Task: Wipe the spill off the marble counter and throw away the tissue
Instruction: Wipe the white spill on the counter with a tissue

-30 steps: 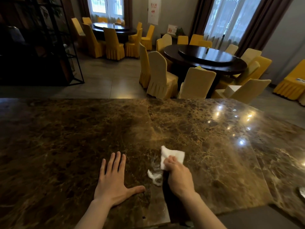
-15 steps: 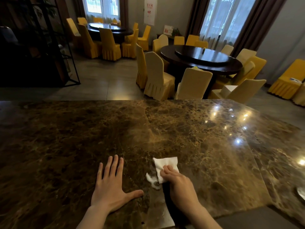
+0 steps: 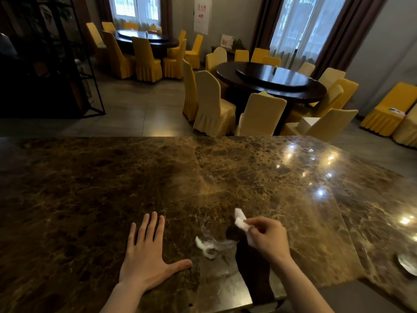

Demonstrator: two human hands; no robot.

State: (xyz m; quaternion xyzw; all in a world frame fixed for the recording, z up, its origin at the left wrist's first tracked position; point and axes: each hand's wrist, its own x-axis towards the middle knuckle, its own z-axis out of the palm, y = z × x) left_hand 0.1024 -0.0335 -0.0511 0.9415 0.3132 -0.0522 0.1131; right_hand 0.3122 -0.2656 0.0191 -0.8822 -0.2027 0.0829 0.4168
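The brown marble counter (image 3: 112, 188) fills the lower half of the head view. A whitish wet spill (image 3: 208, 245) lies on it near the front edge, between my hands. My right hand (image 3: 268, 238) pinches a crumpled white tissue (image 3: 240, 219) and holds it lifted just above the counter, up and to the right of the spill. My left hand (image 3: 149, 254) rests flat on the marble to the left of the spill, fingers spread, holding nothing.
A shiny metal object (image 3: 408, 265) sits at the counter's right edge. Beyond the counter are a round dark dining table (image 3: 270, 80) ringed by yellow-covered chairs (image 3: 212, 107), a second table farther back, and a black metal shelf (image 3: 90, 75) at left.
My right hand has lifted the tissue off the spill and bunched it between the fingers, moving slightly right. The spill shows uncovered. My left hand stays flat in place.
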